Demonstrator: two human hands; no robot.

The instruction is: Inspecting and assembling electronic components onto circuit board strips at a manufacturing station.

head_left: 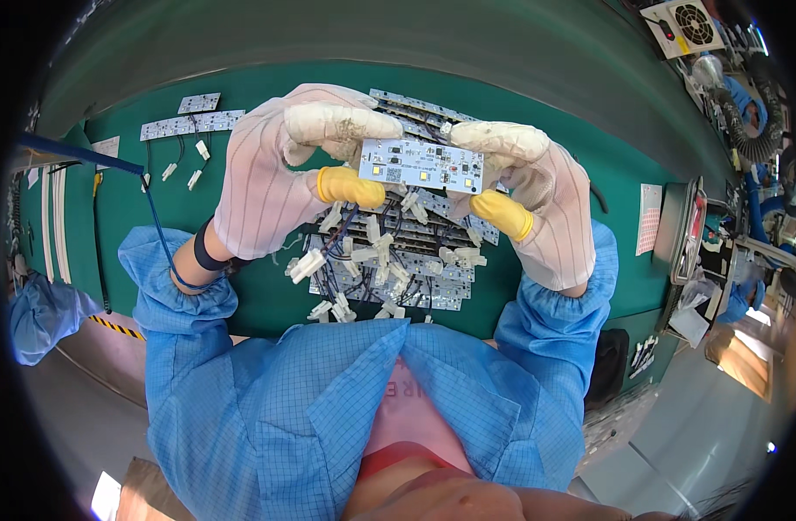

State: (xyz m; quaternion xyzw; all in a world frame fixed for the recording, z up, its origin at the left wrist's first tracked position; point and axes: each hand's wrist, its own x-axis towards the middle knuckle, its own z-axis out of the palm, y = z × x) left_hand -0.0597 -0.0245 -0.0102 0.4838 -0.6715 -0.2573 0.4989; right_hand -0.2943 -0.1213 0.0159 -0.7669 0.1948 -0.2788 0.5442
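Between my two gloved hands is a white LED circuit board, its component side facing up at me. My left hand pinches the board's left end, with a yellow finger cot on the thumb. The right end is gripped by my right hand, whose thumb also wears a yellow cot. Beneath and behind the held board lies a stack of similar LED boards in rows. Dark wires and white plug connectors hang off these in a tangle. A dark wrist strap circles my left wrist.
A long LED strip board and a small board lie on the green mat at left. A blue cord runs to my left wrist. At right are a printed sheet and a metal tray. A fan unit stands far right.
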